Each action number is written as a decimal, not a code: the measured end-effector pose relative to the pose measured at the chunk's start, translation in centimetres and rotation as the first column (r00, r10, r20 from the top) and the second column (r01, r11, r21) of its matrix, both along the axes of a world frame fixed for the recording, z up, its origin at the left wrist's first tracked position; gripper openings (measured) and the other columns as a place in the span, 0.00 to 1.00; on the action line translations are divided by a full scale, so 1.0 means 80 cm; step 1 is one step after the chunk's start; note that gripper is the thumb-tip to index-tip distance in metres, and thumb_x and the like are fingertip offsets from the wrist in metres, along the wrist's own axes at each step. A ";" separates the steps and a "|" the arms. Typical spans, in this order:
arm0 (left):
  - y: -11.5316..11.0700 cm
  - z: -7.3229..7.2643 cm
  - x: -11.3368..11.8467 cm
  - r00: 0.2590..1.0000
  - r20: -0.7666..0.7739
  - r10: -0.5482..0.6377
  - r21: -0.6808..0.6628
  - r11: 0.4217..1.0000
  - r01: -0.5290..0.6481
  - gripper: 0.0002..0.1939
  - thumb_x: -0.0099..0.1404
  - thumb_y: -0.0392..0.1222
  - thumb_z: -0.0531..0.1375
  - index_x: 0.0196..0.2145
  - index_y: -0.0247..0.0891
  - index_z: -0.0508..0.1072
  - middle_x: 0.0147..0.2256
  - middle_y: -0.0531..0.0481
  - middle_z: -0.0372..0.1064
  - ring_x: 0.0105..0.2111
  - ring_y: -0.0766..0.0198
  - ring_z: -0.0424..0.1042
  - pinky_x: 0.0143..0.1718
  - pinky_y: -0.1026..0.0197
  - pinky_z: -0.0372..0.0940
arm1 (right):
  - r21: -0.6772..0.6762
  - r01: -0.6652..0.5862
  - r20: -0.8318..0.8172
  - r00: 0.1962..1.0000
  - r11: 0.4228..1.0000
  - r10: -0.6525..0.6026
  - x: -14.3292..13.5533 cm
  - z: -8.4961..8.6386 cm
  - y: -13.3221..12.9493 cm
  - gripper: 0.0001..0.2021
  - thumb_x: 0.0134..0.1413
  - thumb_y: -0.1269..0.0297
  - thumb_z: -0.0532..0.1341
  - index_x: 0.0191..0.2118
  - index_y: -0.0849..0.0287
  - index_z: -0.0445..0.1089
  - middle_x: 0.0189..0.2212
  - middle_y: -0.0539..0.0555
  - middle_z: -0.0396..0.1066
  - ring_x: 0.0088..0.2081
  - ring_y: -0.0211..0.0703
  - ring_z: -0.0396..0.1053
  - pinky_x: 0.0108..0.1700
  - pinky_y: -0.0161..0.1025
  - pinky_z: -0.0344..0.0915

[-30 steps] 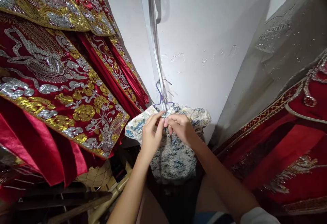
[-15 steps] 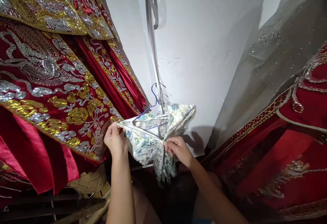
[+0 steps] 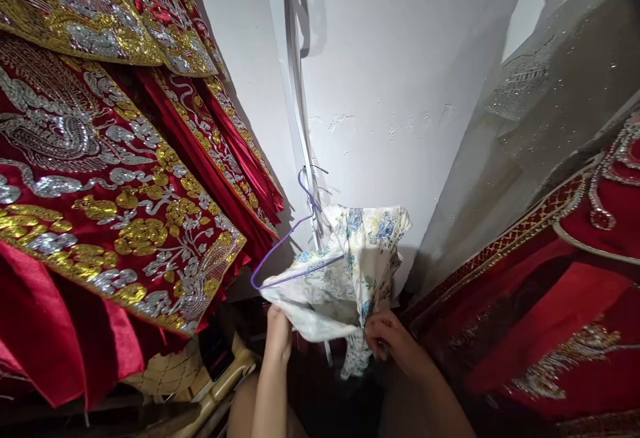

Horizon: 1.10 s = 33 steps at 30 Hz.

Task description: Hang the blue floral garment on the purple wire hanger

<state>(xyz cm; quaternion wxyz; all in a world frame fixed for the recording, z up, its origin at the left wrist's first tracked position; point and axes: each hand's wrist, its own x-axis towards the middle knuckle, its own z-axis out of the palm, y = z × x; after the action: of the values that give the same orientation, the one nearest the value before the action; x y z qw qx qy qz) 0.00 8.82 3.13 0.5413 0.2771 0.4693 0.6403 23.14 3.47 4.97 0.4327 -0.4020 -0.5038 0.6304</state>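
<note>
A white garment with a blue and yellow floral print (image 3: 380,231) hangs on a purple hanger (image 3: 286,235), whose hook is at a pale upright strip. The hanger's left arm is bare, and the garment's left part droops below its corner. My left hand (image 3: 279,331) grips the cloth under that corner, its fingertips hidden behind the fabric. My right hand (image 3: 387,333) pinches the garment's lower front edge, right of the opening. Grey patterned cloth dangles below, between my hands.
Red garments with gold and silver sequins (image 3: 143,235) hang at the left. A sheer grey sparkling fabric (image 3: 530,118) and a red beaded garment (image 3: 560,305) are on the right. Behind stands a white wall (image 3: 390,58). Bamboo-like poles (image 3: 220,385) lie low at the left.
Both hands have moved down and to the right with the garment. Its left part has come off the hanger's left arm, and its right part is spread wider.
</note>
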 end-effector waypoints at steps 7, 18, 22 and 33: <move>-0.038 0.030 0.018 0.966 -0.049 -0.255 0.124 0.958 0.260 0.19 0.56 0.55 0.70 0.27 0.35 0.73 0.26 0.53 0.65 0.28 0.66 0.65 0.34 0.65 0.63 | -0.039 -0.170 0.282 0.944 0.985 0.174 0.011 -0.027 0.003 0.19 0.52 0.54 0.60 0.16 0.59 0.66 0.13 0.47 0.58 0.18 0.35 0.55 0.24 0.35 0.51; -0.058 0.065 0.070 0.846 -0.517 -0.127 0.286 0.907 0.310 0.15 0.66 0.53 0.62 0.38 0.37 0.79 0.38 0.43 0.75 0.41 0.56 0.74 0.45 0.59 0.67 | -0.002 -0.251 -0.032 0.967 0.968 0.251 -0.044 0.008 -0.002 0.20 0.48 0.52 0.67 0.45 0.57 0.72 0.36 0.53 0.72 0.44 0.51 0.69 0.51 0.46 0.65; -0.062 0.038 0.032 0.776 -0.567 -0.275 0.176 0.881 0.440 0.30 0.66 0.56 0.61 0.61 0.42 0.66 0.56 0.41 0.69 0.57 0.51 0.67 0.59 0.53 0.60 | 0.088 -0.198 0.128 0.974 0.976 0.186 -0.037 0.041 0.018 0.18 0.35 0.69 0.67 0.39 0.59 0.71 0.33 0.50 0.71 0.37 0.45 0.67 0.42 0.39 0.66; -0.082 0.052 -0.071 0.323 -0.865 -0.385 -0.184 0.841 0.509 0.18 0.66 0.54 0.59 0.30 0.39 0.80 0.32 0.45 0.78 0.34 0.52 0.74 0.41 0.57 0.67 | 0.516 0.122 0.306 0.898 0.848 -0.315 0.004 0.084 0.167 0.07 0.46 0.66 0.57 0.33 0.56 0.70 0.22 0.46 0.63 0.27 0.39 0.59 0.32 0.34 0.59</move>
<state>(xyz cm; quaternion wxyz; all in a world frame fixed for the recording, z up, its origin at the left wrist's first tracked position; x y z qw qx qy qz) -5.69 2.25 7.31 0.3581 0.7152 0.5427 0.2566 23.42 16.85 11.66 0.4836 -0.4507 -0.6691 0.3395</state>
